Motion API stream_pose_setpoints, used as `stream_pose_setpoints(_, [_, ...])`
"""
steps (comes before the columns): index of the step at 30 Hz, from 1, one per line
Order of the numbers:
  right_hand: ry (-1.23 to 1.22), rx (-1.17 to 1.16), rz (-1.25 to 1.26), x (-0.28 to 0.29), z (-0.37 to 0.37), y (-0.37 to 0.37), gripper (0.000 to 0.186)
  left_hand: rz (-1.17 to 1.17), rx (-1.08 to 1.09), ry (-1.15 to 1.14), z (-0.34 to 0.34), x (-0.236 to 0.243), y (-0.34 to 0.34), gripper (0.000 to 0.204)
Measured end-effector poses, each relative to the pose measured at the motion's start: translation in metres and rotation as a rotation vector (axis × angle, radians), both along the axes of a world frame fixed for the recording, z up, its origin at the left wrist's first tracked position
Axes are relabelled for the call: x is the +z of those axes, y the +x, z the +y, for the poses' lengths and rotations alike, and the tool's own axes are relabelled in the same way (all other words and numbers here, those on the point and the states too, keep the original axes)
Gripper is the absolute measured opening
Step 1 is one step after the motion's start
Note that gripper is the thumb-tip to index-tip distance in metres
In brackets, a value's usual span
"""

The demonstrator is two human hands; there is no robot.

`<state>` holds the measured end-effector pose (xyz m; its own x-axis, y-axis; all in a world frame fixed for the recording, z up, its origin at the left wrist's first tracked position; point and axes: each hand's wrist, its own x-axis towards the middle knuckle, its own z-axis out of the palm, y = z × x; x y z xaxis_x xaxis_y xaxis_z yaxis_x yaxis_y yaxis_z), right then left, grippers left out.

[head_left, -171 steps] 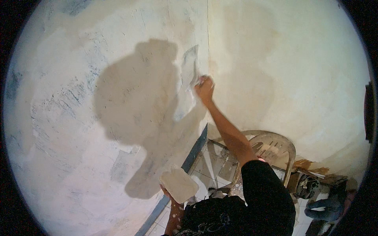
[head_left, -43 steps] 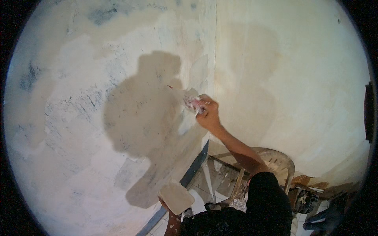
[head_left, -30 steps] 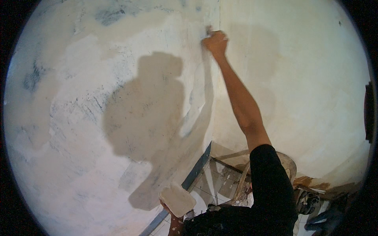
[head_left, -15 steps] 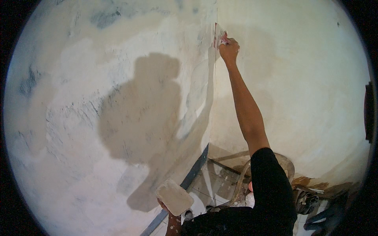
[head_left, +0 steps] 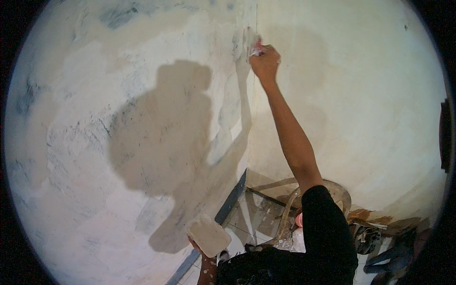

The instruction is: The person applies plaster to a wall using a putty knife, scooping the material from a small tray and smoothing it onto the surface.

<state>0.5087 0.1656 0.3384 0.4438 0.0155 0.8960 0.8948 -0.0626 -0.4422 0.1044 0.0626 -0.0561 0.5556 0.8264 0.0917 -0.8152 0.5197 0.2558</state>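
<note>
Right hand (head_left: 267, 61) higher than at first, scraper (head_left: 257, 48) raised, arm (head_left: 290, 130) straighter

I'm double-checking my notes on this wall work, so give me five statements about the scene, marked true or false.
The left hand holds a flat, beige, round-cornered board. True.
The right hand grips a blurred pink-and-white tool near the corner of two pale walls. True.
The left hand is above the right hand. False: the right hand is higher.
A black sleeve partly hides a stained tan chair with a curved back. True.
Red carpet lies underfoot. False: the floor is pale square tile.
</note>
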Motion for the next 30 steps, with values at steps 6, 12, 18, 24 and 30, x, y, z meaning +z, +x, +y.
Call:
stream_pose_setpoints(6, [-0.092, 0.187, -0.064, -0.07, 0.005, -0.119, 0.022, 0.007, -0.041, -0.03, 0.002, -0.015, -0.01, 0.062])
stream_pose_setpoints(12, [0.185, 0.195, 0.007, -0.047, -0.022, -0.025, 0.015, 0.02, 0.015, -0.1, 0.004, -0.019, -0.009, 0.062])
stream_pose_setpoints(18, [0.036, -0.15, 0.12, -0.019, 0.028, 0.06, 0.016, -0.037, -0.031, -0.115, -0.001, -0.011, -0.012, 0.063])
stream_pose_setpoints(24, [-0.02, 0.204, -0.321, -0.059, -0.006, -0.121, 0.021, -0.004, -0.064, -0.047, 0.002, -0.034, -0.024, 0.07])
stream_pose_setpoints(30, [0.145, 0.271, -0.071, -0.059, -0.027, -0.066, 0.013, 0.048, 0.045, -0.162, 0.011, -0.028, -0.019, 0.07])
